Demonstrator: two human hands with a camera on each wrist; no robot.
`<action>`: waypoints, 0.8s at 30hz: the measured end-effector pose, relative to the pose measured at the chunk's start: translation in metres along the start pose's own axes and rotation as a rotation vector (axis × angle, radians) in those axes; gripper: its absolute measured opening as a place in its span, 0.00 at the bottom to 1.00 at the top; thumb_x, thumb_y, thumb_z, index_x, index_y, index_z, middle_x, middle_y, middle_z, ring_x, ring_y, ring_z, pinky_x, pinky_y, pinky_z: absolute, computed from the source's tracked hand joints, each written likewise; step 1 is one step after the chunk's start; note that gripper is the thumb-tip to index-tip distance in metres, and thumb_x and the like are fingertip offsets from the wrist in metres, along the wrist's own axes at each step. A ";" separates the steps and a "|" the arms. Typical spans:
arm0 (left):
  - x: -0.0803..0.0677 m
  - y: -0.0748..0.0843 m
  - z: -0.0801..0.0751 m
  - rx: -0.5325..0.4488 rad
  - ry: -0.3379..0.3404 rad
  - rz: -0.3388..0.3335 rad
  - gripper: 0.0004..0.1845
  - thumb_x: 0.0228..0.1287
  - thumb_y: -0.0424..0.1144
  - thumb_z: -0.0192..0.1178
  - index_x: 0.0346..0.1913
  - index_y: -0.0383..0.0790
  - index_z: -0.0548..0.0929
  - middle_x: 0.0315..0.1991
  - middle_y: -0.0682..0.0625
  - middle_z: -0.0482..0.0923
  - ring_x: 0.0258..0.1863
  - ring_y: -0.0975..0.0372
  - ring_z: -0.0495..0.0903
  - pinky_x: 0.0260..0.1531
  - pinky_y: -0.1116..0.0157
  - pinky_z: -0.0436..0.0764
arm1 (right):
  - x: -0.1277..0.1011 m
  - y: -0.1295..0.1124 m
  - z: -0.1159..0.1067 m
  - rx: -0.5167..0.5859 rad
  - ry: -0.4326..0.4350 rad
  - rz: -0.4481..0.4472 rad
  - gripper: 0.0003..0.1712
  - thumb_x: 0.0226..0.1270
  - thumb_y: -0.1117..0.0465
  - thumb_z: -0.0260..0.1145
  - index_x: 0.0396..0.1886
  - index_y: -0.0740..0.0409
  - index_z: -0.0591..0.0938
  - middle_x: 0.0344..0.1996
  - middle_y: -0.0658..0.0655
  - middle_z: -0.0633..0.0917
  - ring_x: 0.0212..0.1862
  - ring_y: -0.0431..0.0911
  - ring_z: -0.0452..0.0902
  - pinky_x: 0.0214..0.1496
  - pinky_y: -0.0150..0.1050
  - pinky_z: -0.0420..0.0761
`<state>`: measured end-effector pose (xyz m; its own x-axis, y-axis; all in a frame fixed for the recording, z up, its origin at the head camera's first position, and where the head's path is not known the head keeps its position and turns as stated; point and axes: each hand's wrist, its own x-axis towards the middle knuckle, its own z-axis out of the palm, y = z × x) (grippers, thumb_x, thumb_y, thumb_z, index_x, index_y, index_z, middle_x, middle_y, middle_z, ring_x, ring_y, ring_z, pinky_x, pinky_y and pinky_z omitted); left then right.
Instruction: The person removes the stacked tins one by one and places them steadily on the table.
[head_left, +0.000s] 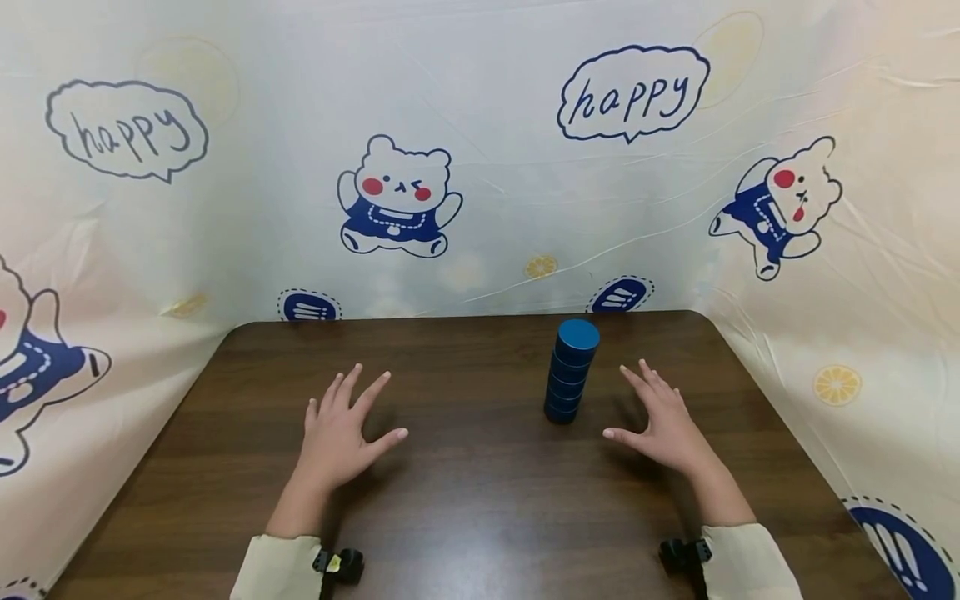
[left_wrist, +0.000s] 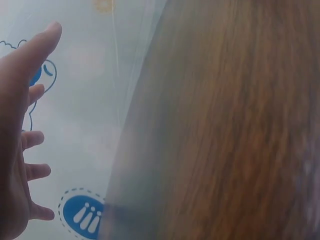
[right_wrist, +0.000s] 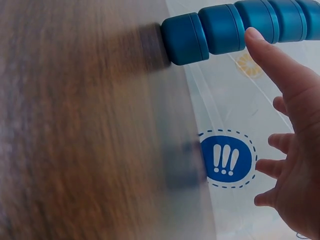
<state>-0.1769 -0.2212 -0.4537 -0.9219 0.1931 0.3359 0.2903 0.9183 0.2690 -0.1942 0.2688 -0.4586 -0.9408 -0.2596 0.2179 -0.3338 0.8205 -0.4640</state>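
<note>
A stack of several round blue tins (head_left: 570, 375) stands upright on the wooden table, right of the middle. Just to its right, my right hand (head_left: 663, 429) hovers with fingers spread, apart from the stack. My left hand (head_left: 337, 437) is over the left half of the table, its fingers spread and nothing in it. In the right wrist view the blue tins (right_wrist: 227, 27) run across the top, partly behind the thumb of my right hand (right_wrist: 300, 165). The left wrist view shows my left hand (left_wrist: 15, 125) at the left edge, with no tin near it.
The brown wooden table (head_left: 465, 500) has rounded far corners. A pale cloth (head_left: 495, 100) printed with bears, lemon slices and the word happy hangs behind it and along both sides. Small black devices (head_left: 348, 567) are worn at both wrists.
</note>
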 end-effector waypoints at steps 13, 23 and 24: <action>0.007 0.019 0.010 -0.203 0.073 0.065 0.46 0.52 0.62 0.68 0.74 0.61 0.61 0.74 0.41 0.55 0.69 0.40 0.56 0.57 0.29 0.55 | 0.001 -0.002 0.004 0.160 0.003 0.016 0.57 0.51 0.40 0.76 0.77 0.48 0.58 0.76 0.63 0.51 0.73 0.67 0.49 0.63 0.73 0.57; 0.012 0.029 0.014 -0.329 0.027 0.059 0.44 0.55 0.59 0.68 0.74 0.58 0.62 0.74 0.41 0.55 0.69 0.39 0.56 0.56 0.28 0.56 | 0.006 -0.009 0.007 0.303 -0.015 0.015 0.56 0.52 0.52 0.79 0.77 0.43 0.57 0.76 0.61 0.52 0.73 0.65 0.50 0.64 0.73 0.57; 0.012 0.030 0.014 -0.336 0.028 0.061 0.44 0.55 0.59 0.68 0.74 0.57 0.62 0.73 0.42 0.55 0.69 0.40 0.56 0.56 0.29 0.56 | 0.007 -0.010 0.007 0.307 -0.014 0.014 0.56 0.51 0.52 0.79 0.77 0.43 0.58 0.76 0.61 0.52 0.73 0.65 0.50 0.64 0.72 0.57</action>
<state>-0.1830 -0.1865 -0.4539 -0.8942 0.2307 0.3837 0.4174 0.7394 0.5283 -0.1974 0.2549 -0.4589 -0.9454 -0.2584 0.1986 -0.3210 0.6321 -0.7053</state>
